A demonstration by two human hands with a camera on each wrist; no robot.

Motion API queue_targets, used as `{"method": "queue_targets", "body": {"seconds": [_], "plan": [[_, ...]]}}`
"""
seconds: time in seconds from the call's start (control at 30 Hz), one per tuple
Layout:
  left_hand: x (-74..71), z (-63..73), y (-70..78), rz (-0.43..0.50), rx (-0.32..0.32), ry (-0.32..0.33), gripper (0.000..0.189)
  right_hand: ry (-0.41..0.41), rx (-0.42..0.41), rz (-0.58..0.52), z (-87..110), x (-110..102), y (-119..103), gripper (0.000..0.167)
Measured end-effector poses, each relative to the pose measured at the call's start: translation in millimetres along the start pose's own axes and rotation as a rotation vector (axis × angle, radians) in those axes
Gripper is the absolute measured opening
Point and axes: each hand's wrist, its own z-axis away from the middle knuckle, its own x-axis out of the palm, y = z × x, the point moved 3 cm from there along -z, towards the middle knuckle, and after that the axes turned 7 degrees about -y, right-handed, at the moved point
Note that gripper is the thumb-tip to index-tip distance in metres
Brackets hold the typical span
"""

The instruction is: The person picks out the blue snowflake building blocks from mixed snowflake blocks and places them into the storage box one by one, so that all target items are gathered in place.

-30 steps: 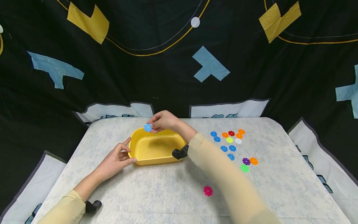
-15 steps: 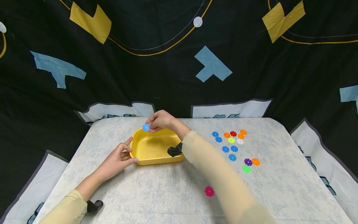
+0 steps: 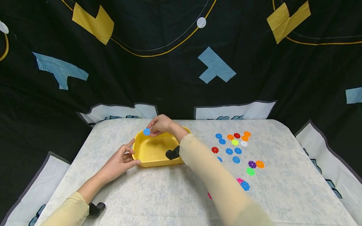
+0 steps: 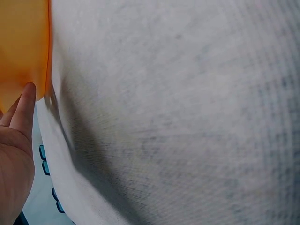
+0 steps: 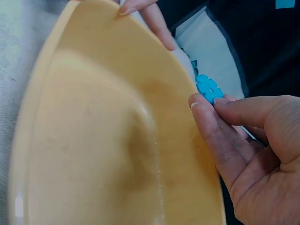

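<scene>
A shallow yellow plastic basin (image 3: pixel 155 150) sits on the table, left of centre. My left hand (image 3: pixel 118 161) grips its left end, thumb at the near corner and fingers at the rim; in the right wrist view a fingertip (image 5: pixel 129 9) curls over the inside of the rim. Above the basin's far left rim, my right hand (image 3: pixel 161 125) pinches a blue flower-shaped disc (image 3: pixel 146 131) between thumb and fingers. The same blue disc (image 5: pixel 209 88) shows just beyond the rim in the right wrist view. Inside the basin only bare yellow floor shows.
Several flower-shaped discs lie on the table's right half, among them a purple disc (image 3: pixel 252 164), a green disc (image 3: pixel 250 171) and a white disc (image 3: pixel 244 143). My right sleeve (image 3: pixel 215 175) partly covers a pink disc (image 3: pixel 210 196). A black curtain (image 3: pixel 158 81) hangs behind.
My right hand has lowered slightly toward the basin, still pinching the blue disc. My right forearm has shifted left, uncovering red, blue and pink discs and partly covering another pink one.
</scene>
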Motion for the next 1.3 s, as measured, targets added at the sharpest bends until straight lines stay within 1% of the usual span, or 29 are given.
{"method": "queue_targets", "body": {"seconds": [0.2, 0.33, 0.47, 0.7, 0.8, 1.03, 1.3], "plan": [[-0.3, 0.8, 0.7, 0.014, -0.010, -0.003, 0.048, -0.011, 0.027, -0.022, -4.3, 9.0, 10.0, 0.013], [-0.6, 1.3, 1.0, 0.020, -0.018, -0.004, 0.050, 0.004, 0.051, 0.004, -7.9, 13.2, 16.1, 0.014], [-0.6, 1.1, 0.8, 0.022, -0.023, -0.003, 0.050, 0.038, 0.087, 0.054, -10.1, 18.0, 21.6, 0.013], [-0.7, 0.9, 1.6, 0.016, -0.023, -0.001, 0.050, 0.135, 0.164, 0.120, -12.4, 25.6, 29.3, 0.012], [-0.7, 0.9, 1.8, 0.011, -0.022, 0.002, 0.050, 0.151, 0.181, 0.144, -13.2, 29.1, 32.9, 0.012], [-0.3, 1.3, 2.2, 0.008, -0.023, 0.004, 0.053, 0.166, 0.187, 0.163, -17.5, 34.9, 39.2, 0.011], [-0.5, 0.9, 0.9, 0.004, -0.027, 0.009, 0.052, 0.165, 0.172, 0.240, -24.3, 38.6, 38.4, 0.010]]}}
